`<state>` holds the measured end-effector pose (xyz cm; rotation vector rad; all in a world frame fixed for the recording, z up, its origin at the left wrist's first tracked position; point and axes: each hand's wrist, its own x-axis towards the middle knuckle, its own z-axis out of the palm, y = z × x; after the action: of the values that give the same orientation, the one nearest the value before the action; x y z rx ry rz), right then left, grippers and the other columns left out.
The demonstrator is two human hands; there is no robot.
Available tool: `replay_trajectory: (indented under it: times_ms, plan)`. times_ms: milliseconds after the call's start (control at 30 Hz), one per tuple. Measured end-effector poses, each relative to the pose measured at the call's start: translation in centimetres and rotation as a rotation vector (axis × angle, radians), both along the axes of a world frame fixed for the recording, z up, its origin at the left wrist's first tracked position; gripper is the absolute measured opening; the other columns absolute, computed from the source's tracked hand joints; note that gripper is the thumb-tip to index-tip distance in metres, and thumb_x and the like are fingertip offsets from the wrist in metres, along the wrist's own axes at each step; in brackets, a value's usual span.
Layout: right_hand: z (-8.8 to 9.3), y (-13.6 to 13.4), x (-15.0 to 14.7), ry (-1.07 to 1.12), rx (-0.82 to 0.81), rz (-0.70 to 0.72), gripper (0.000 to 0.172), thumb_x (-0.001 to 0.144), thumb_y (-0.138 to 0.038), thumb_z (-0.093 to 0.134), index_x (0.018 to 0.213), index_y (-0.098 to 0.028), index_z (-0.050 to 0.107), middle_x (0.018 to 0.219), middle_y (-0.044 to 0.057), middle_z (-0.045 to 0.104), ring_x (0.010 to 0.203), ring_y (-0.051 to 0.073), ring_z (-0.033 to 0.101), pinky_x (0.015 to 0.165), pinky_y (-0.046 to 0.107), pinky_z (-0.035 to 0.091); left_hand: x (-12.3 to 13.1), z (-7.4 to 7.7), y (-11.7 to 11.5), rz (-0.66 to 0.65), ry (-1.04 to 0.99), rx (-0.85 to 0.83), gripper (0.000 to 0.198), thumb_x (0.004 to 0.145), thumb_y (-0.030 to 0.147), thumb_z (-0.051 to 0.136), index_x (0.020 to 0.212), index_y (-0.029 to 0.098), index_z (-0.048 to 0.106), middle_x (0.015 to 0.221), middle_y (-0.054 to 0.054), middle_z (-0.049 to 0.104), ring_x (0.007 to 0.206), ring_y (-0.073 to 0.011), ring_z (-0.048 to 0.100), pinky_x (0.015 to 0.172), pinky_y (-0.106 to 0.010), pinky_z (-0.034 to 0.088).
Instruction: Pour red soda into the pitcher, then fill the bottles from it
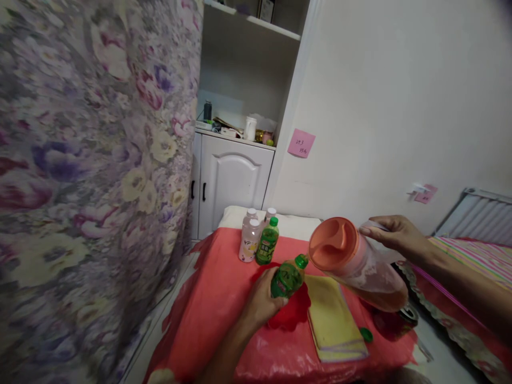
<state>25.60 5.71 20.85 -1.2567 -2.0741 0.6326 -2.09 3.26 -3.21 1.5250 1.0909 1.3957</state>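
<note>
My left hand is closed around a green-labelled drink bottle, leaning to the right above a red scalloped bowl. With my right hand I grip the handle of a clear pitcher that has an orange lid. The pitcher is tipped to the left, brownish liquid lies in its lower part, and its lid edge is close to the bottle's neck. Whether liquid is passing between them I cannot tell. A loose green cap lies beside a folded yellow cloth.
Behind the bowl stand another green bottle and several white-capped bottles. A dark red can is partly behind the pitcher at right. Red plastic covers the table. A floral curtain hangs left; a bed stands right.
</note>
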Motion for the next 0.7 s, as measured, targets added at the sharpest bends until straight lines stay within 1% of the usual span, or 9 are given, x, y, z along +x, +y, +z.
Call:
replay_trajectory:
  times_ms: [267,533,700]
  plan:
    - [0.05,0.01,0.28,-0.009,-0.012,-0.005,0.049,0.074,-0.065,0.069,0.061,-0.019,0.062,0.055,-0.006,0.037,0.052,0.009,0.031,0.050,0.025,0.026,0.02,-0.15,0.07,0.003,0.015,-0.004,0.073,0.056,0.004,0.064,0.127,0.023,0.059,0.127,-0.007,0.066,0.117,-0.0298,0.059,0.103,-0.043,0.046]
    - [0.26,-0.18,0.28,0.002,-0.010,-0.017,0.052,0.071,-0.067,0.071,0.060,-0.018,0.060,0.055,-0.005,0.039,0.053,0.010,0.034,0.052,0.024,0.028,0.06,-0.18,0.06,0.006,0.042,-0.009,0.072,0.057,0.005,0.065,0.127,0.023,0.059,0.126,-0.007,0.065,0.116,-0.0294,0.059,0.102,-0.043,0.046]
    - [0.45,-0.34,0.19,-0.005,-0.029,-0.008,0.050,0.071,-0.067,0.072,0.063,-0.018,0.065,0.058,-0.002,0.050,0.059,0.014,0.045,0.056,0.026,0.036,0.05,-0.19,0.16,0.009,0.057,-0.015,0.071,0.057,0.005,0.065,0.125,0.021,0.058,0.126,-0.008,0.064,0.115,-0.0291,0.058,0.102,-0.043,0.045]
